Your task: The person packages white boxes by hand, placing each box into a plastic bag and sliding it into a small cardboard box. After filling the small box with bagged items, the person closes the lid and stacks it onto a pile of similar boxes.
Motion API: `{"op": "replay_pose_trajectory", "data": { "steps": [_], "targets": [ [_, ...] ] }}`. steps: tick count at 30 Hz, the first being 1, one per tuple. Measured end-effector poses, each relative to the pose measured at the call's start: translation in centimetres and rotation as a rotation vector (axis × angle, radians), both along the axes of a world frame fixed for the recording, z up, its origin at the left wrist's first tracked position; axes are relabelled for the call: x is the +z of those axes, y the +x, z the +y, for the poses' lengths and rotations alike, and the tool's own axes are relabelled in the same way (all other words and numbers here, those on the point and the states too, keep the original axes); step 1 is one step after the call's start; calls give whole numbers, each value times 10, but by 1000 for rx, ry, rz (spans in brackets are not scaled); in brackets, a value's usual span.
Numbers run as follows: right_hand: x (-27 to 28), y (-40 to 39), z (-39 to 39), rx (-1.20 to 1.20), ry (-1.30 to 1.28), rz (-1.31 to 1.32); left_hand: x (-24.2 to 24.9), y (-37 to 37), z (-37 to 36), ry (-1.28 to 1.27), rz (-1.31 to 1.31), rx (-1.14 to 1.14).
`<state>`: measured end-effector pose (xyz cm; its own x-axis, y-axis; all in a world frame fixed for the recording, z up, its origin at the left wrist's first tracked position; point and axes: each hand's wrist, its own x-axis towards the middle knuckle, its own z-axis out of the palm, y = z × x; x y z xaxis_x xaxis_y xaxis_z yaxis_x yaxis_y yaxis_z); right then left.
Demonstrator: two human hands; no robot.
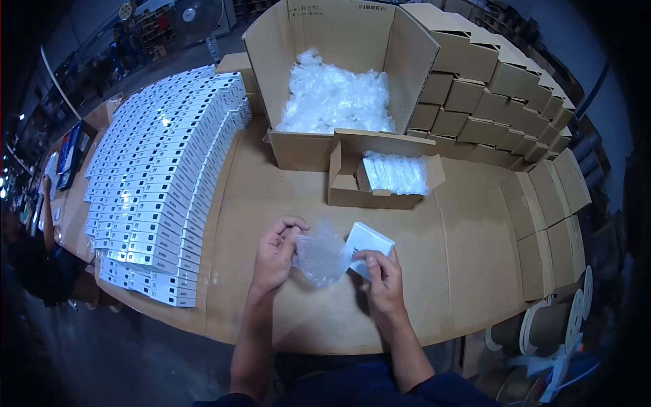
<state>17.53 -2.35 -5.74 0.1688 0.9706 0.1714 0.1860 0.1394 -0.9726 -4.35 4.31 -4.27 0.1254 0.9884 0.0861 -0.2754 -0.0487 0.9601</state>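
My left hand (pixel 275 256) pinches the edge of a clear plastic bag (pixel 320 258), which hangs loosely between my two hands. In my right hand (pixel 384 277) is a flat white box (pixel 370 241), gripped with the thumb across its face. The bag's right side reaches the left edge of the white box. Just beyond my hands stands an open cardboard carton (pixel 352 197), holding a row of clear-wrapped packs (pixel 396 174).
A large open carton (pixel 304 150) full of clear plastic bags (pixel 339 98) stands behind. White boxes (pixel 159 176) are stacked at left. Brown cartons (pixel 485 105) are piled back right, with open ones (pixel 542 224) along the right edge. Another person (pixel 42 251) is at far left.
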Motion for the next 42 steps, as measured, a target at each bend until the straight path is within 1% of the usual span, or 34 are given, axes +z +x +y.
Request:
{"op": "replay_pose_trajectory", "data": {
  "steps": [1, 4, 7, 8, 10, 11, 12, 13, 14, 15, 16, 17, 18, 19, 21, 22, 25, 26, 27, 28, 29, 30, 31, 33, 35, 36, 37, 39, 42],
  "targets": [
    [-2, -3, 1, -20, -22, 91, -1, -1, -2, 3, -12, -33],
    [-9, -2, 3, 59, 5, 168, -4, -6, -3, 35, -18, -136],
    [-10, 1, 4, 163, 5, 25, -2, -8, -2, 128, -50, -220],
    [-11, -1, 4, 181, -14, 81, -2, -9, -1, 98, -53, -212],
    [-16, -5, -1, 144, -67, 133, -5, -10, 2, 35, -57, -195],
    [-18, -6, -2, 127, -93, 157, -7, -7, 2, 19, -259, -171],
    [-19, -11, -1, 50, -21, 153, -9, -2, 1, 1, -462, -146],
    [-18, -13, -3, 2, -36, 144, -12, 1, 0, -18, -663, -121],
    [-13, -15, -3, -48, -46, 133, -28, -7, -3, -44, -758, -233],
    [-11, -16, -2, -100, -53, 124, -31, -5, -13, -32, -537, -249],
    [-15, -15, -1, -92, 33, 70, -31, -3, -25, -23, -315, -261],
    [-15, -13, -1, -71, 47, 7, -30, -2, -33, -18, -92, -268],
    [-9, -13, -1, -46, 58, -56, -26, 1, -36, 11, 172, -217],
    [-5, -13, -3, -15, 69, -121, -20, 5, -39, -44, 173, -181],
    [-1, -13, -3, -7, 104, -65, -10, 15, -40, -137, 172, -102],
    [2, -13, -3, -4, 120, -36, -16, 16, -40, -2, 211, -7],
    [19, 17, 10, -50, 130, 19, -5, 13, -44, -143, 158, -62],
    [29, 24, 16, -35, 180, 105, -1, 14, -46, -114, 150, -48],
    [46, 27, 21, -21, 230, 190, -3, 14, -47, -61, 205, -71],
    [62, 24, 27, -35, 287, 207, -7, 12, -47, -6, 260, -95],
    [68, 23, 34, 15, 322, 265, -8, 12, -47, 49, 313, -119],
    [72, 21, 39, 65, 357, 322, -4, 14, -48, 6, 281, -144],
    [77, 19, 45, 116, 392, 379, -6, 16, -49, 21, 279, -157],
    [84, 12, 50, 185, 348, 365, -11, 18, -49, 53, 277, -181],
    [85, 2, 54, 279, 381, 338, -7, 18, -50, 17, 282, -176],
    [88, -4, 50, 304, 298, 404, -10, 19, -50, 14, 261, -169],
    [88, -5, 49, 312, 272, 352, -11, 20, -50, 11, 240, -162],
    [86, -6, 49, 328, 221, 248, -10, 17, -49, 14, 277, -161],
    [80, 0, 55, 317, 221, 155, -11, 13, -48, -5, 285, -165]
  ]
}}
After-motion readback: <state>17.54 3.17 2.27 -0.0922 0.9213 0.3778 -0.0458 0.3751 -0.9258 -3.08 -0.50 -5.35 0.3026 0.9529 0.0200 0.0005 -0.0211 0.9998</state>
